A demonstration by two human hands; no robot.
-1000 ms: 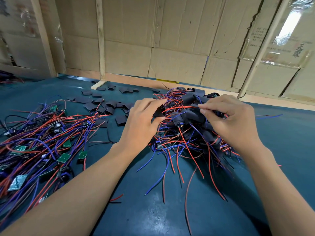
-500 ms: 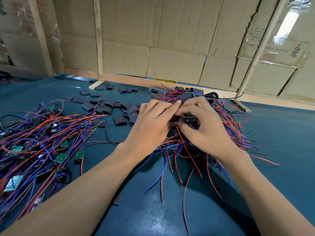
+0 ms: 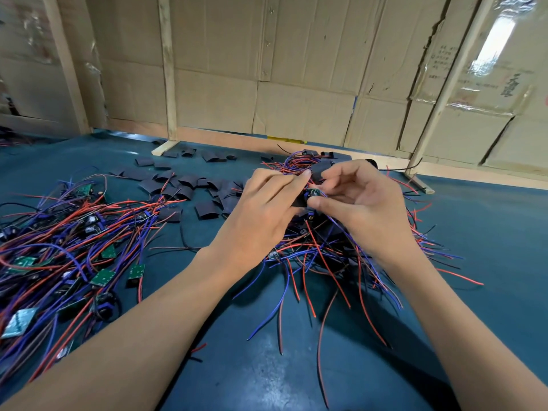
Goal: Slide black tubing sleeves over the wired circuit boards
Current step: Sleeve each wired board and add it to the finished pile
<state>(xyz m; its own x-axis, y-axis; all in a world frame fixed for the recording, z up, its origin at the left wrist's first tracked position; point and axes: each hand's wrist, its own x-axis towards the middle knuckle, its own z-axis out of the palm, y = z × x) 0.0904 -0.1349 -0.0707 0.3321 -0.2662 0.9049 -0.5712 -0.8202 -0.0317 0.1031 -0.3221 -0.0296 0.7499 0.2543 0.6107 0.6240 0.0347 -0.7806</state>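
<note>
Both hands have drawn together and lifted slightly since a moment ago, meeting above the right-hand heap at frame centre. Left hand (image 3: 267,209) pinches a flat black sleeve (image 3: 298,202) between thumb and fingers. Right hand (image 3: 360,200) pinches a small board (image 3: 315,193) at thumb and forefinger, other fingers loosely spread. Board and sleeve touch, their long axis running roughly left to right; thin red and blue wires (image 3: 335,232) trail down toward lower right. Flattened matte sleeves (image 3: 189,185) lie scattered upper left; green boards (image 3: 102,277) with tangled wires fill the left of the glossy teal worktop (image 3: 255,366).
</note>
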